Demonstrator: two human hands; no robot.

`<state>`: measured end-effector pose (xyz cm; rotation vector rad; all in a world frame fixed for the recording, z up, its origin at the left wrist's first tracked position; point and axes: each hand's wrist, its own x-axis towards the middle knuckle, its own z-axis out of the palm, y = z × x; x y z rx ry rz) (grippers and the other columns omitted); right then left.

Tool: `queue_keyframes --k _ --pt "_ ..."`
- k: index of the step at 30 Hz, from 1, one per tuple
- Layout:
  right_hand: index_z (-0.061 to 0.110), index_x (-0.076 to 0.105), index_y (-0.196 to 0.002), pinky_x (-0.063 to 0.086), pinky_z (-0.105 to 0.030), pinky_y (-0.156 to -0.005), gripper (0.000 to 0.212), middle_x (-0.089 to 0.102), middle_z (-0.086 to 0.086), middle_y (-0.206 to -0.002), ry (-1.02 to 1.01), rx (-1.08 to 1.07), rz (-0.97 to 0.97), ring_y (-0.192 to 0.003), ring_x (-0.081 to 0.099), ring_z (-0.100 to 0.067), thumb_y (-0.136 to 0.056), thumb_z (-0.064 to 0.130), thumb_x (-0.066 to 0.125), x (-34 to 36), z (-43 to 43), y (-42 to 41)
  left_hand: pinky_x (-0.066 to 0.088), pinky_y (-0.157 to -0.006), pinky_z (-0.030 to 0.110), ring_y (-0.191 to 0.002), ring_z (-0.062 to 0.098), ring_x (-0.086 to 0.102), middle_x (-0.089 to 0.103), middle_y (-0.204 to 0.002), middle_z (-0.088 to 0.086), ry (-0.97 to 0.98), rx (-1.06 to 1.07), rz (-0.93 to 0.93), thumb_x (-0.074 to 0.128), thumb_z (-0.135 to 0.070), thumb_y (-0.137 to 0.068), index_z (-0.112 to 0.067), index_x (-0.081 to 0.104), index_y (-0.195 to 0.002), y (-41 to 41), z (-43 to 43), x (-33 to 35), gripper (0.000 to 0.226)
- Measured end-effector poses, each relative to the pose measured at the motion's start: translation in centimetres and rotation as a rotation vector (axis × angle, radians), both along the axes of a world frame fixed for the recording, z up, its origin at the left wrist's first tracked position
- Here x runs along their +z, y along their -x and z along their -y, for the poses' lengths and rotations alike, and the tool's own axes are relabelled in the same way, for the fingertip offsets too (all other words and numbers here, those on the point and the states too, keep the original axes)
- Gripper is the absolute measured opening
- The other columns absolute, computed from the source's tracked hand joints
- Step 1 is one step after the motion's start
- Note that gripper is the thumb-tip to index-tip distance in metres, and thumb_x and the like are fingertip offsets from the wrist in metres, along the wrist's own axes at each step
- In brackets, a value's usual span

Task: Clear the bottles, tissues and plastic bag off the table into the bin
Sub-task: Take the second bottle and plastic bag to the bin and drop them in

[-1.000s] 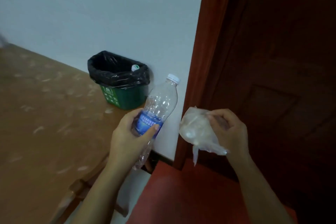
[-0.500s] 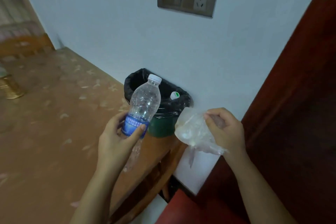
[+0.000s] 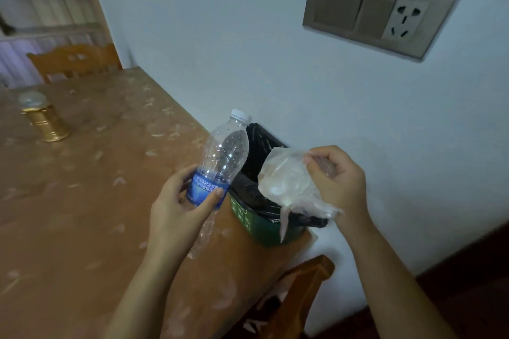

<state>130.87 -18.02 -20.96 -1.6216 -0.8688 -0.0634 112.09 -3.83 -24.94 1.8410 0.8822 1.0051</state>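
— What sort of room and surface?
— A desk (image 3: 82, 201) under a brown cloth with pale leaf marks, its right edge along a pale wall; a wall plate (image 3: 380, 15) with two switches and a socket hangs above; one wooden chair (image 3: 74, 62) stands at the far edge, another (image 3: 303, 292) at the near right corner; a gold jar (image 3: 44, 118) with a clear domed lid sits near the left edge.

— Any writing?
— The bottle (image 3: 220, 162) carries a blue label with white characters, too small to read; the bin (image 3: 264, 226) shows white symbols on its green side.

— And the containers?
— The bin, lined in black, stands on the desk at the right edge against the wall; its inside is hidden. The bottle is clear, white-capped and looks empty; the left hand (image 3: 179, 209) holds it tilted just left of the bin, fingers (image 3: 185, 177) and thumb wrapped round the label. The right hand (image 3: 338, 179) has its fingers (image 3: 321, 158) bunched on a crumpled plastic bag (image 3: 286, 181) above the bin's near rim.
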Motion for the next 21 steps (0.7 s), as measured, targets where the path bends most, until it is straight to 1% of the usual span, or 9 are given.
queue_keyframes --k 2,4,6,8,13,15,17,19,21 --pt "0.037 0.057 -0.073 0.044 -0.006 -0.069 0.032 0.062 0.018 -0.077 0.004 0.022 0.017 -0.076 0.057 0.004 -0.079 0.007 0.064 0.0 -1.9 -1.0 0.048 -0.079 0.027 -0.098 0.007 0.059 0.064 -0.108 -0.007 0.002 0.033 -0.019 0.076 -0.033 -0.068 -0.028 0.056 -0.114 0.1 -0.6 -0.1 0.051" --pt "0.027 0.060 -0.075 0.043 -0.006 -0.070 0.024 0.061 0.014 -0.078 0.018 0.060 0.040 -0.077 0.057 0.002 -0.079 0.004 0.063 -0.1 -3.7 -1.9 0.047 -0.078 0.025 -0.099 0.007 0.058 0.064 -0.108 -0.007 0.004 0.070 -0.045 0.075 -0.034 -0.068 -0.027 0.055 -0.116 0.0 -1.1 -0.1 0.052" --pt "0.017 0.062 -0.078 0.040 -0.002 -0.068 0.016 0.059 0.015 -0.077 0.054 0.088 0.066 -0.076 0.056 0.007 -0.079 0.002 0.063 -0.5 -5.3 -2.9 0.051 -0.080 0.030 -0.099 0.006 0.058 0.063 -0.109 -0.007 0.016 0.097 -0.066 0.075 -0.034 -0.068 -0.027 0.055 -0.116 -0.2 -1.3 -0.2 0.053" --pt "0.014 0.062 -0.079 0.038 0.001 -0.066 0.013 0.058 0.015 -0.077 0.074 0.106 0.072 -0.075 0.052 0.015 -0.079 0.001 0.063 -0.9 -6.6 -3.8 0.053 -0.081 0.036 -0.098 0.007 0.059 0.063 -0.109 -0.007 0.022 0.119 -0.087 0.076 -0.034 -0.068 -0.027 0.055 -0.117 -0.6 -1.6 0.0 0.054" --pt "0.006 0.063 -0.081 0.036 0.000 -0.065 0.007 0.060 -0.002 -0.080 0.156 0.144 0.109 -0.071 0.051 0.001 -0.079 0.000 0.062 -2.1 -9.4 -5.9 0.054 -0.081 0.035 -0.098 0.006 0.059 0.062 -0.109 -0.008 0.038 0.153 -0.119 0.076 -0.033 -0.067 -0.026 0.055 -0.117 -2.2 -2.2 0.4 0.055" --pt "0.009 0.064 -0.083 0.037 0.000 -0.066 0.007 0.062 -0.002 -0.083 0.201 0.170 0.075 -0.072 0.052 0.000 -0.080 0.003 0.062 -2.6 -9.8 -6.5 0.053 -0.082 0.035 -0.097 0.006 0.059 0.062 -0.110 -0.007 0.037 0.156 -0.125 0.076 -0.033 -0.066 -0.026 0.055 -0.117 -2.7 -2.3 0.5 0.055" --pt "0.018 0.063 -0.086 0.039 -0.002 -0.068 0.010 0.064 0.001 -0.084 0.217 0.195 0.036 -0.075 0.056 0.003 -0.081 0.009 0.063 -3.1 -9.7 -6.9 0.051 -0.083 0.033 -0.097 0.007 0.058 0.062 -0.110 -0.007 0.015 0.145 -0.142 0.076 -0.032 -0.066 -0.026 0.055 -0.116 -3.2 -2.3 0.6 0.055" --pt "0.025 0.063 -0.088 0.040 -0.001 -0.068 0.012 0.065 0.006 -0.085 0.197 0.198 0.016 -0.079 0.056 0.008 -0.081 0.015 0.064 -3.2 -9.5 -7.1 0.048 -0.084 0.030 -0.097 0.007 0.058 0.061 -0.109 -0.009 -0.020 0.130 -0.167 0.077 -0.030 -0.066 -0.026 0.055 -0.117 -3.6 -2.4 0.7 0.055" --pt "0.034 0.061 -0.091 0.043 -0.003 -0.072 0.017 0.066 0.009 -0.089 0.157 0.225 -0.040 -0.083 0.058 0.007 -0.081 0.020 0.064 -3.0 -9.3 -7.2 0.045 -0.083 0.025 -0.097 0.007 0.057 0.058 -0.106 -0.016 -0.059 0.117 -0.188 0.077 -0.029 -0.067 -0.025 0.055 -0.118 -4.0 -2.5 0.7 0.056"
